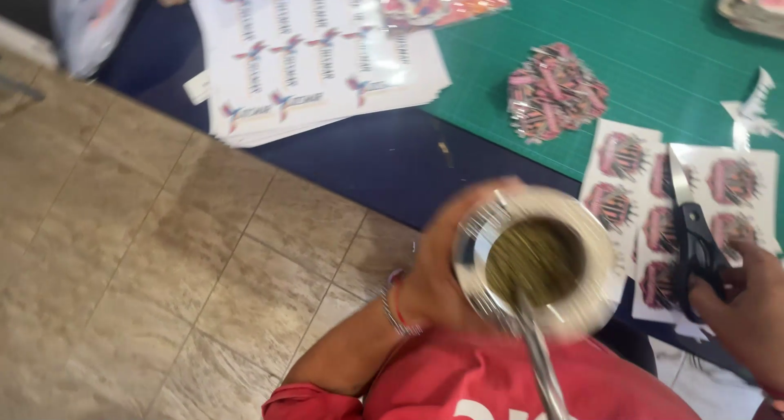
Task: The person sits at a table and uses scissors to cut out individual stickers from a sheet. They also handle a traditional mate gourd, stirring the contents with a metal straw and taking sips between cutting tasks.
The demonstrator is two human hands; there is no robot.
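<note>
My left hand (pixel 445 265) holds a round cup (pixel 535 261) with a pale rim, filled with green-brown herb, close below the camera and blurred. A metal straw (pixel 539 355) sticks out of it toward me. My right hand (pixel 747 301) grips the black handles of a pair of scissors (pixel 692 232), blades pointing away over a sheet of pink-and-black printed stickers (pixel 645 191). A bracelet sits on my left wrist.
A pile of cut-out stickers (pixel 555 91) lies on a green cutting mat (pixel 653 36). Several white sheets printed with small designs (pixel 310 52) are stacked on the dark blue table (pixel 384 158). Tiled floor (pixel 147 256) fills the left. Paper scraps (pixel 751 113) lie at the right edge.
</note>
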